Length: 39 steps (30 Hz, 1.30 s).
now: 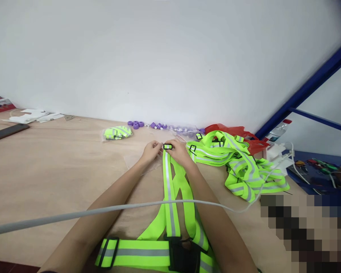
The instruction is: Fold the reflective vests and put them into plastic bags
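Note:
A neon-yellow reflective harness with grey stripes lies stretched along the wooden table between my forearms. Its waist belt with a black buckle is nearest me. My left hand and my right hand meet at the far end of the straps. Both pinch the strap around a small black slider. A clear plastic bag lies under my left wrist.
A heap of similar neon harnesses lies at right, a red bag behind it. A bagged harness, purple rollers and a clear bag sit by the wall. A white cable crosses my arms. A dark phone lies far left.

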Tool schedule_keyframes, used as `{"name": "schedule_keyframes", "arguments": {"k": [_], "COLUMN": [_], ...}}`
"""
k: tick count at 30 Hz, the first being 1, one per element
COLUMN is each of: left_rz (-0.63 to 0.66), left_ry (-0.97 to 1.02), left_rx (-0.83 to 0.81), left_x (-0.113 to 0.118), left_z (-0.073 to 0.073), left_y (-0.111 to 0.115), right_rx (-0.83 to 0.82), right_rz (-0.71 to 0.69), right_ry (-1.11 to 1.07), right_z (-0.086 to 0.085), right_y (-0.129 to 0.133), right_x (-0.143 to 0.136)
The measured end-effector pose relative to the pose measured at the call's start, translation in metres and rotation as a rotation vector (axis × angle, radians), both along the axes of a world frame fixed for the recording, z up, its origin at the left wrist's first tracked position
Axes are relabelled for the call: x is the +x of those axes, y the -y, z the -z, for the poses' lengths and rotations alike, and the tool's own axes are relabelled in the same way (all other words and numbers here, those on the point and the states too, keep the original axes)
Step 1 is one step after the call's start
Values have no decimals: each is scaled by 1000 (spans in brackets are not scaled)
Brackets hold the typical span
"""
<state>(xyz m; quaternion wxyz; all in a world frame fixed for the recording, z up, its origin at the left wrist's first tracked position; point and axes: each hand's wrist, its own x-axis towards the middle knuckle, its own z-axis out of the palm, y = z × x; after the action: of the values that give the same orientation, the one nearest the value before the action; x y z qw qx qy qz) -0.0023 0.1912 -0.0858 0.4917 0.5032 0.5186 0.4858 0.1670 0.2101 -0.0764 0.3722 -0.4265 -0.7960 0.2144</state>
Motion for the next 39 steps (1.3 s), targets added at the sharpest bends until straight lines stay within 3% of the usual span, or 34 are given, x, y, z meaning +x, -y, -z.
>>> {"name": "schedule_keyframes", "arguments": {"k": [6,15,20,25,28,32,36,39], "left_rz": [213,354,342,274,262,274,272,236], "left_ry": [34,25,43,162,278,398,444,429], "left_rx": [-22,-25,-56,-121,-141,-144,-123,-108], "left_x": [4,-4,-2,6,9,11,14,17], "left_z": [0,-4,-2,3,2,-2,-7,-8], "left_y": [5,2,-1,-4,-4,-1,2,2], "right_rx": [-10,-157,-181,-158,-95,-71,-138,-153], "right_rz": [68,66,114,117,70,76,178,205], "right_ry": [-93,-167,-105,7,128,230,317,314], "right_z": [-3,3,1,-24,-44,-52,-31,-9], "right_y": [-4,-13,-13,7,44,135,236,283], "right_x": [1,6,2,4,21,55,83,93]}}
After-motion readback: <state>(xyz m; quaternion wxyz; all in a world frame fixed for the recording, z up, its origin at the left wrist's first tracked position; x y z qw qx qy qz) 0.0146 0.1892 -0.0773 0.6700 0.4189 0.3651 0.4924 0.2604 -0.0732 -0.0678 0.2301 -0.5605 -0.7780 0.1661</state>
